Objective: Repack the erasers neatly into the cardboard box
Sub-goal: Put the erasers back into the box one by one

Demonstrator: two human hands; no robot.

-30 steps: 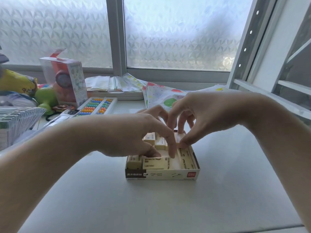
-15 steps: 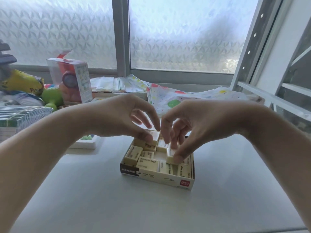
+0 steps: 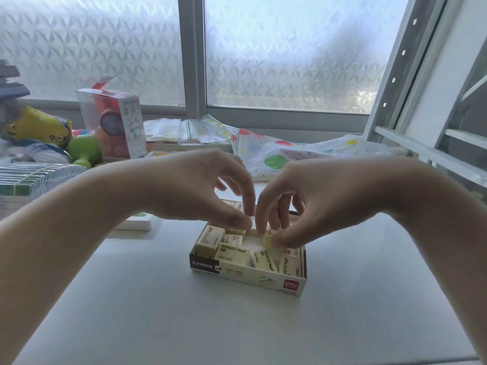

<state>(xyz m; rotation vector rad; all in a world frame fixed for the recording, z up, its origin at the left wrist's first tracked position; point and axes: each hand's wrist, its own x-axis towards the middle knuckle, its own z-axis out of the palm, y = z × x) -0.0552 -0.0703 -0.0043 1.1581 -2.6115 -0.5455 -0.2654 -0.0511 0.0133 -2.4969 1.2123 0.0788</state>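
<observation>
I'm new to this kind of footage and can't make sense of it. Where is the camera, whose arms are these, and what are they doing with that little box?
There is no machine here. The camera sits on a person's head, looking forward and down, so the two arms are that person's own. On the white table stands an open cardboard box of cream erasers, some lying crooked. The right hand pinches one eraser over a gap in the box. The left hand reaches in beside it, fingertips on another eraser; its grip is partly hidden. Toys and papers lie by the window.
</observation>
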